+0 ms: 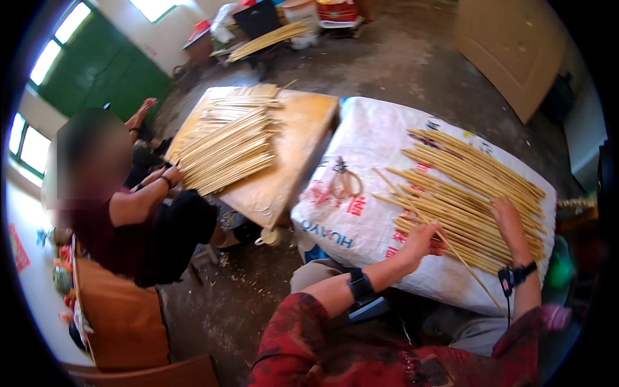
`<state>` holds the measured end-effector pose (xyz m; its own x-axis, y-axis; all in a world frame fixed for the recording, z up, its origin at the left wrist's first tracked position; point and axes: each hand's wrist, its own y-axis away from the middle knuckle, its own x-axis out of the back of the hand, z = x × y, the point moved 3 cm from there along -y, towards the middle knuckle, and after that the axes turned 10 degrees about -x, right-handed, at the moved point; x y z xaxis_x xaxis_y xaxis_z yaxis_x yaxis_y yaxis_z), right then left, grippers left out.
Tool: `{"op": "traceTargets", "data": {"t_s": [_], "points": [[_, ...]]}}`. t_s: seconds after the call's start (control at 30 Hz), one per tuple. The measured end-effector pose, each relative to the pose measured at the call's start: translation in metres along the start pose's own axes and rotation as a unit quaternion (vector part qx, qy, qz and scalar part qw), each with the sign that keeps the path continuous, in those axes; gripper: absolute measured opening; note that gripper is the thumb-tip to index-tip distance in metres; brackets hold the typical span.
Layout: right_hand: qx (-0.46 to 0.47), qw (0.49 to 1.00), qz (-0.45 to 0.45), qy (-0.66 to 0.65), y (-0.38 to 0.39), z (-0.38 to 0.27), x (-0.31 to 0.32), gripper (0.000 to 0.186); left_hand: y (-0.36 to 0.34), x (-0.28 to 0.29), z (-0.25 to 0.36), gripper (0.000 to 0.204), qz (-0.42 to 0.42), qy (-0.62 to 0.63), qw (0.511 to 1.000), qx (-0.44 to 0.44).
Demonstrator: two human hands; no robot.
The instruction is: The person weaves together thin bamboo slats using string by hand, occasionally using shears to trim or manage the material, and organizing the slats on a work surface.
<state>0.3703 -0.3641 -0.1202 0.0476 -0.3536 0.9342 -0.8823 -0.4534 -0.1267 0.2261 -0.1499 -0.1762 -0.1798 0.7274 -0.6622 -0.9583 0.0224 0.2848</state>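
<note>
My left hand is closed around one thin, pale stick, which slants across the near side of a white woven sack. The lower end of that stick reaches down toward my lap. My right hand lies over the right part of a spread of slender sticks, fingers extended and touching them. These sticks are tan, pointed at the left end, and lie side by side on the sack. Some have dark patches near the far edge.
To the left, a wooden table bears many pale sticks; a seated person handles them. A ring-shaped loop lies on the sack. More sticks sit by the far wall. A wooden panel stands at the far right.
</note>
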Motion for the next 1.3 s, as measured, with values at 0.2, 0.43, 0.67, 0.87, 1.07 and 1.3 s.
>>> {"op": "traceTargets", "data": {"t_s": [0.2, 0.43, 0.67, 0.87, 1.07, 1.3], "points": [[-0.070, 0.951, -0.207, -0.220, 0.045, -0.077, 0.025, 0.030, -0.008, -0.005, 0.036, 0.037, 0.038, 0.035, 0.997, -0.064], [-0.017, 0.997, -0.056, -0.045, 0.106, -0.075, 0.048, 0.031, -0.003, -0.012, 0.059, 0.037, 0.047, 0.063, 0.989, -0.129], [-0.055, 0.998, -0.013, 0.031, 0.173, -0.031, 0.068, 0.025, 0.009, -0.021, 0.047, 0.037, -0.012, 0.062, 0.993, -0.096], [-0.112, 0.993, 0.020, -0.015, 0.214, -0.034, 0.061, 0.019, 0.014, -0.029, 0.034, 0.037, -0.045, 0.047, 0.994, -0.083], [-0.115, 0.993, 0.027, 0.001, 0.212, -0.050, 0.057, 0.017, 0.020, -0.019, 0.029, 0.035, -0.044, 0.041, 0.997, -0.049], [-0.097, 0.994, 0.006, -0.045, 0.182, -0.069, 0.043, 0.017, 0.022, -0.006, 0.021, 0.031, -0.024, 0.062, 0.998, -0.022]]}}
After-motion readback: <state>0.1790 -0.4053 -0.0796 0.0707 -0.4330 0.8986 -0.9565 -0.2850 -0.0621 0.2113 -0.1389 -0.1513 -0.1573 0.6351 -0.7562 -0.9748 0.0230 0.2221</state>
